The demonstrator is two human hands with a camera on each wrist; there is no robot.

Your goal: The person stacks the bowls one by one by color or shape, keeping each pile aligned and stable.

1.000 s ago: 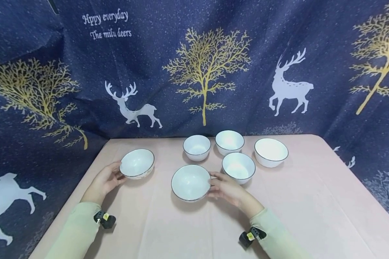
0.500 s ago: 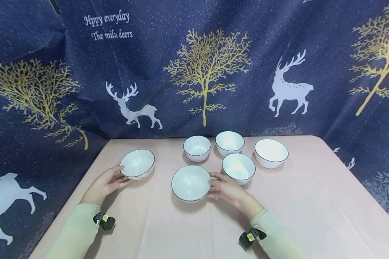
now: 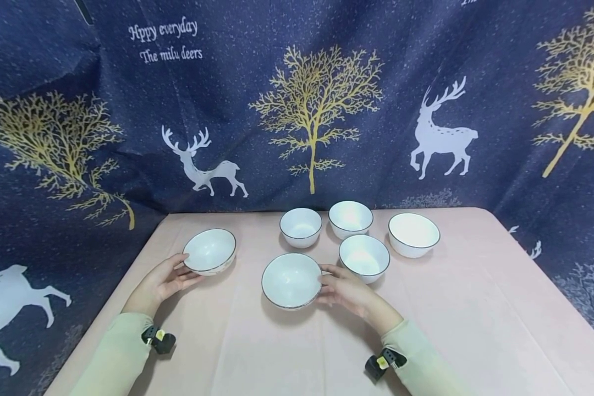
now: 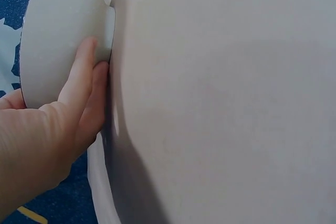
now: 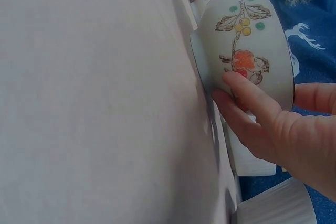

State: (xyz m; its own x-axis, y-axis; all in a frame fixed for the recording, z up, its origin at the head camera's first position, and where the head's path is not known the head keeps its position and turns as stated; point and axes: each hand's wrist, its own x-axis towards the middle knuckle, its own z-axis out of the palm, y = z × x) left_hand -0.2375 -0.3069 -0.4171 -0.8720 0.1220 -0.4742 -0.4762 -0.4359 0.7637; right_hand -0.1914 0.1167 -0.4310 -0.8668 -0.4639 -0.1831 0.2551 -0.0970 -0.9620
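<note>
The dark blue backdrop cloth (image 3: 257,33) carries two lines of white lettering at the upper left of the head view: the upper line (image 3: 163,29) reads "Hppy everyday", spelled thus, and the lower line (image 3: 171,54), directly beneath it, reads "The milu deers". A further white lettering fragment (image 3: 468,2) stands on the same cloth, right of centre; the top edge of the view cuts it off, so its wording cannot be determined.

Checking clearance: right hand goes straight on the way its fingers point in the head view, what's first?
The white bowl that the right hand itself grips. Beyond it, depth is unclear: can't tell whether it would clear the leftmost bowl.
</note>
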